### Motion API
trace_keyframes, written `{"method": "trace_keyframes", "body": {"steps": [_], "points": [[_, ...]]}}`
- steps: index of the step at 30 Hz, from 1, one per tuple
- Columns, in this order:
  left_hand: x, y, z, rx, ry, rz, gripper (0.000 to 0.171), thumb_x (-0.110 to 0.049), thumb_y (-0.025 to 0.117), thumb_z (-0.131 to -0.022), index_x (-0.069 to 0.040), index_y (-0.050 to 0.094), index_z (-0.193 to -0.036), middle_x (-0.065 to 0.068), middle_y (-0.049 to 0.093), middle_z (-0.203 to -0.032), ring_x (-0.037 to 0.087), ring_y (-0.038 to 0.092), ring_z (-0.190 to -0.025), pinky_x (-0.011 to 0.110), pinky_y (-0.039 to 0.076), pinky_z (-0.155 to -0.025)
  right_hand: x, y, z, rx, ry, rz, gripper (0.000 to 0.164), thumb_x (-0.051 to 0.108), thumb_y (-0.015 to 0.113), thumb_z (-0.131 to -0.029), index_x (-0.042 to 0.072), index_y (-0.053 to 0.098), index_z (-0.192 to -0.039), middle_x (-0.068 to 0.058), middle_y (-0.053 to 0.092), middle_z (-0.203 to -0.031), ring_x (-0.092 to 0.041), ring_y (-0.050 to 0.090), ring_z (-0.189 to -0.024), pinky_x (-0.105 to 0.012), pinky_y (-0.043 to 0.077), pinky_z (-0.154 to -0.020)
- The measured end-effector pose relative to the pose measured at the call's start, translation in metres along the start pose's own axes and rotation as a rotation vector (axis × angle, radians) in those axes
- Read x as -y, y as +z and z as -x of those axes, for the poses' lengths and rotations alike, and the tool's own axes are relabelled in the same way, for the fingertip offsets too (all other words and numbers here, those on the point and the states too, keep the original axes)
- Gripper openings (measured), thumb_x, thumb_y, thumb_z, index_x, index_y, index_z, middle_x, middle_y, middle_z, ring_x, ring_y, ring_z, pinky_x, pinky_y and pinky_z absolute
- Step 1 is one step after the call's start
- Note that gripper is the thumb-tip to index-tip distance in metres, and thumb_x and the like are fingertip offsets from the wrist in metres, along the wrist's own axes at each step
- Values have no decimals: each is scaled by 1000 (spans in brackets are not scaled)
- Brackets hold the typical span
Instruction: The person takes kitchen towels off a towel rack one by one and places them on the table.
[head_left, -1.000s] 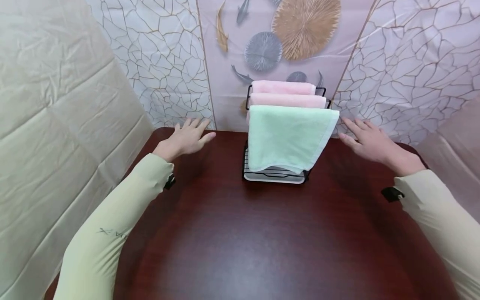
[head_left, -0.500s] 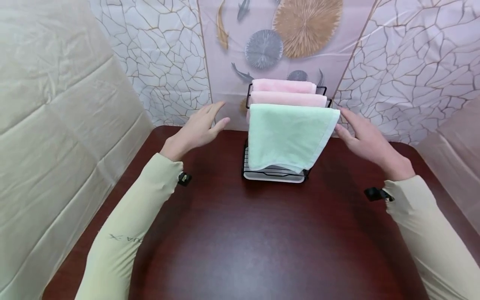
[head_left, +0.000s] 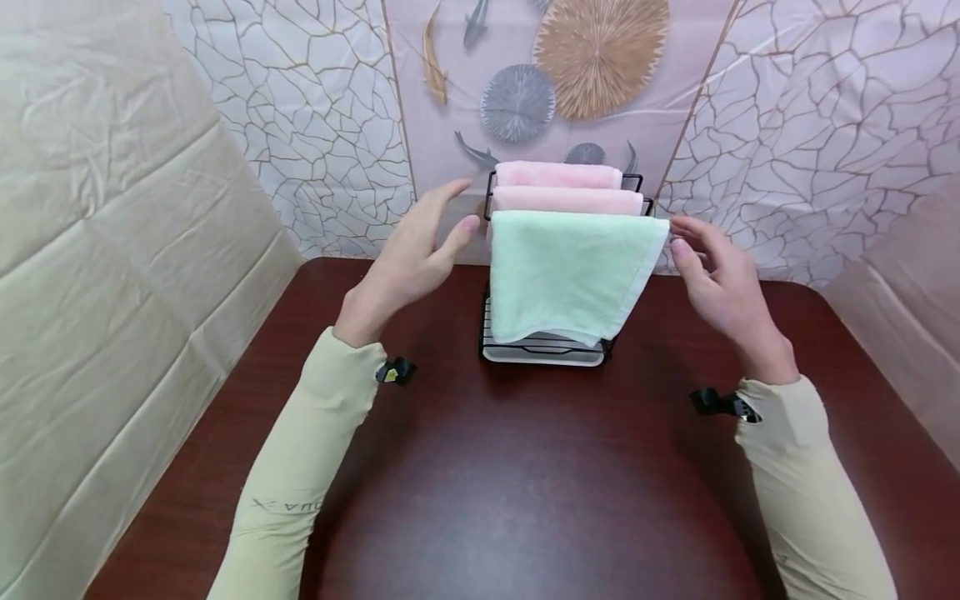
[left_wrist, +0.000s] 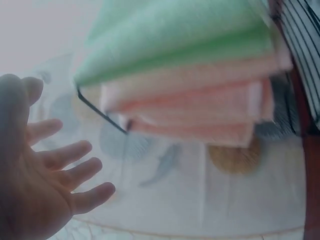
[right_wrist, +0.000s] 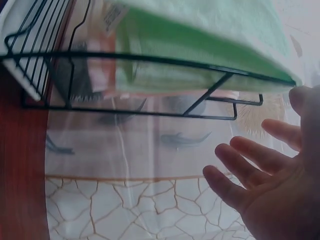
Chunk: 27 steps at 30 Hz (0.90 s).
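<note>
A light green towel (head_left: 573,275) hangs over the front bar of a black wire rack (right_wrist: 150,60). Behind it, two pink towels (head_left: 566,200) drape over the farther bars. My left hand (head_left: 408,258) is raised just left of the rack, fingers extended and thumb apart, holding nothing. In the left wrist view its palm faces the towels across a gap. My right hand (head_left: 723,279) is at the green towel's upper right corner, fingers slightly bent. In the right wrist view, the thumb tip is right at that corner by the bar end, the other fingers spread.
The rack stands on a white tray (head_left: 543,356) near the back of a dark red-brown table (head_left: 510,467). Patterned sheeting (head_left: 315,108) rises behind the table, and pale quilted sheeting (head_left: 135,250) hangs along its left side.
My left hand has lifted from the table's back left and come right toward the rack. My right hand has moved slightly inward to the green towel's corner, its fingers bending. The towels stay hanging.
</note>
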<state>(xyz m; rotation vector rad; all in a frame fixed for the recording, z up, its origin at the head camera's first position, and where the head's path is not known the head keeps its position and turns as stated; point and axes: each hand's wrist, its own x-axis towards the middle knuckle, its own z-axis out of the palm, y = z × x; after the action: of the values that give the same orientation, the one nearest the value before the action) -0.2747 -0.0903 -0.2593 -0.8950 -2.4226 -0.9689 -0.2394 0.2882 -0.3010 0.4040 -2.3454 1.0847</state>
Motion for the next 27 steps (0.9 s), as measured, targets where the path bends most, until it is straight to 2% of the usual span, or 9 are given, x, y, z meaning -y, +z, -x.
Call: {"method": "trace_keyframes", "body": {"steps": [1, 3, 8, 11, 18, 22, 27], "points": [[-5, 1, -1, -17, 28, 8, 53, -36, 47, -103, -10, 39, -148, 7, 45, -150, 15, 37, -142, 31, 27, -119, 1, 2, 1, -23, -11, -15, 39, 24, 51, -102, 15, 53, -140, -13, 61, -134, 8, 54, -111, -7, 41, -85], [-13, 4, -3, -40, 81, 24, 51, -33, 48, -103, -8, 40, -147, 9, 47, -148, 17, 39, -140, 30, 28, -118, 0, 5, 3, -59, -34, -49, 37, 20, 52, -102, 12, 55, -138, -5, 64, -128, 8, 56, -108, -8, 42, -83], [-22, 13, -4, -66, 119, 20, 48, -31, 48, -103, -6, 43, -144, 10, 50, -144, 18, 43, -136, 30, 31, -116, -2, 14, 7, -94, -76, -129, 34, 13, 53, -101, 6, 57, -134, 19, 60, -117, 2, 59, -103, -10, 43, -82], [-23, 17, -4, -105, 146, 10, 45, -26, 52, -102, -3, 48, -140, 11, 53, -140, 20, 46, -132, 31, 33, -114, -2, 20, 6, -89, -83, -172, 34, 12, 52, -101, 6, 57, -134, 19, 60, -116, 0, 60, -102, -11, 46, -83], [-35, 26, -12, -208, 302, -30, 38, -19, 55, -99, 2, 55, -130, 16, 59, -130, 28, 51, -124, 32, 34, -113, -2, 27, 5, -134, -102, -204, 33, 11, 53, -100, 7, 58, -133, 15, 62, -114, -3, 61, -98, -12, 47, -81], [-43, 28, -16, -219, 347, -54, 34, -17, 56, -98, 1, 58, -127, 14, 61, -126, 26, 53, -122, 31, 35, -111, 0, 29, 6, -160, -103, -236, 32, 8, 54, -99, 4, 60, -130, 14, 65, -110, -2, 63, -89, -13, 51, -74], [-50, 32, -19, -197, 397, -79, 29, -15, 54, -99, 1, 61, -122, 12, 63, -121, 25, 55, -117, 29, 37, -108, 11, 31, 8, -182, -105, -279, 28, 5, 56, -97, -1, 62, -124, 12, 66, -102, -4, 63, -83, -14, 51, -70]]}}
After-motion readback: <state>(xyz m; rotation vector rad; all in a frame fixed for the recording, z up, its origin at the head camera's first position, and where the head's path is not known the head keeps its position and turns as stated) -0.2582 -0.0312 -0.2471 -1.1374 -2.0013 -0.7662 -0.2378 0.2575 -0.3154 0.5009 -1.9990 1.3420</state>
